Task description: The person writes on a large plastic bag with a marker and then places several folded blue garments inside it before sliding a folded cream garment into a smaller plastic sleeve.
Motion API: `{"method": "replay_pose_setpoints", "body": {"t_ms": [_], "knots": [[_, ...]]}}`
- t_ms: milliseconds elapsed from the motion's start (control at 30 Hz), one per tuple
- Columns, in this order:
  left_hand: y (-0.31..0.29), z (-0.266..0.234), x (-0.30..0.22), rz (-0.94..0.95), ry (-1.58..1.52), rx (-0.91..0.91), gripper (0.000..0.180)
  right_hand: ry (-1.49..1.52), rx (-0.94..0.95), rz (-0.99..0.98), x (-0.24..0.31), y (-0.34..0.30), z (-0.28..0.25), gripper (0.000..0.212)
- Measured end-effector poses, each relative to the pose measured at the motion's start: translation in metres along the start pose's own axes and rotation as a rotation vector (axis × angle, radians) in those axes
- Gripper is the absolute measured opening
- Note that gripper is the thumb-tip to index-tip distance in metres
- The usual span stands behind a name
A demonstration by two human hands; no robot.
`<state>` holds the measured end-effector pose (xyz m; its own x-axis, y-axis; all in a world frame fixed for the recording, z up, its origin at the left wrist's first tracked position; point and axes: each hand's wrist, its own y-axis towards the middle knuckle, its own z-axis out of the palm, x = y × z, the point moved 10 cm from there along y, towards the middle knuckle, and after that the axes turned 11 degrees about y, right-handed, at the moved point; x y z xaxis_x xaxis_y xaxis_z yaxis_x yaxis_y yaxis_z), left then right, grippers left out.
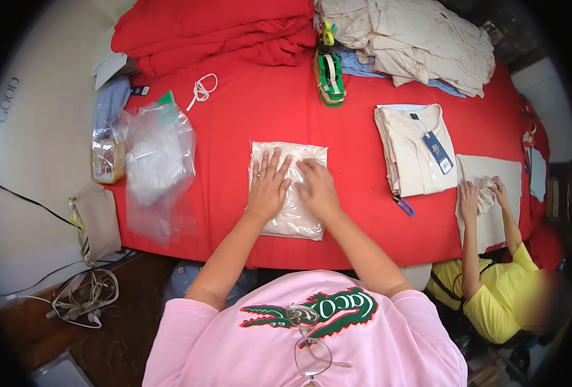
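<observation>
A folded beige garment sealed in a clear plastic bag (290,189) is laid flat near the middle of the red table (266,109), its lower edge close to the table's near edge. The bag is seen as a rough rectangle, glossy and wrinkled, with the pale fabric showing through. The left hand (268,184) is pressed flat on the bag's left half, fingers spread wide, a ring visible on 1 finger; nothing is gripped. The right hand (317,188) is laid palm down on the right half, fingers loosely curved, holding nothing. Bare red cloth is left on both sides of the bag and above it. To the left, a heap of clear plastic bags (155,161) is draped over the table's left edge. Above, a green tape dispenser (329,77) is set just below a pile of beige garments (415,42), and a stack of red fabric (215,29) is placed at the far left. To the right, a stack of folded beige shirts with a blue tag (415,148) is seen, well apart from the bag. Past it, another person's hands (482,193) are bunched on a beige cloth (492,171) at the right edge.
</observation>
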<state>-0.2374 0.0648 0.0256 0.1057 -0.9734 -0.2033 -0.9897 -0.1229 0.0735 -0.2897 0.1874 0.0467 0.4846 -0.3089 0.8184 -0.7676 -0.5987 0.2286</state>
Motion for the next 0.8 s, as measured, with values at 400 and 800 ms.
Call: {"method": "replay_pose_setpoints", "body": {"t_ms": [400, 800], "knots": [[-0.170, 0.059, 0.043, -0.782, -1.651, 0.667, 0.069, 0.410, -0.159, 0.794, -0.109, 0.020, 0.001, 0.065], [-0.136, -0.016, 0.082, -0.302, -2.352, 0.658, 0.122, 0.600, 0.100, 0.041, 0.186, -0.015, -0.008, 0.019]]}}
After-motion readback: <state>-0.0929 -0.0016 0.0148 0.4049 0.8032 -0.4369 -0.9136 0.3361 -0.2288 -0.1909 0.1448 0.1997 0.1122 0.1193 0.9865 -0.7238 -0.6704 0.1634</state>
